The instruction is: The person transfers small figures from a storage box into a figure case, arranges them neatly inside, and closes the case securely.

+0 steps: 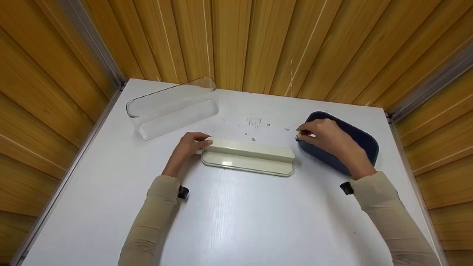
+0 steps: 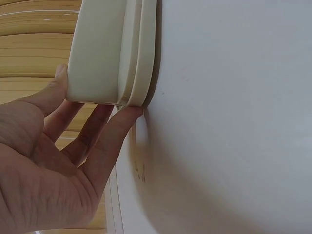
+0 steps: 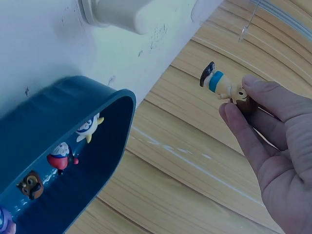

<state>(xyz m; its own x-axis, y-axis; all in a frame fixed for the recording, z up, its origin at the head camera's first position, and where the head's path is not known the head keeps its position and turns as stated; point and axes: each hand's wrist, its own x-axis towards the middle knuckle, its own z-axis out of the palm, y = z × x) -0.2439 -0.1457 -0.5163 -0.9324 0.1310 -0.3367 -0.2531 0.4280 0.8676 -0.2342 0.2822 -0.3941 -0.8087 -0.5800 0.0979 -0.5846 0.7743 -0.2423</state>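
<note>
A cream stepped stand (image 1: 255, 162), long and narrow with a raised back step, lies on the white table. My left hand (image 1: 188, 145) grips its left end, with the thumb on the upper step and a finger at the lower edge in the left wrist view. My right hand (image 1: 327, 136) is over the near-left rim of a dark blue bin (image 1: 360, 137). Between thumb and fingertips it pinches a small toy figurine (image 3: 223, 84) by its brown-haired head; the figurine has a blue band and dark feet. Several figurines lie in the bin, among them a brown owl figurine (image 3: 31, 185).
A clear plastic box (image 1: 173, 107) stands at the table's back left, close to the wood-patterned wall (image 1: 229, 44). Dark specks (image 1: 254, 122) mark the white table (image 1: 236, 221) behind the stand. Similar walls stand at both sides.
</note>
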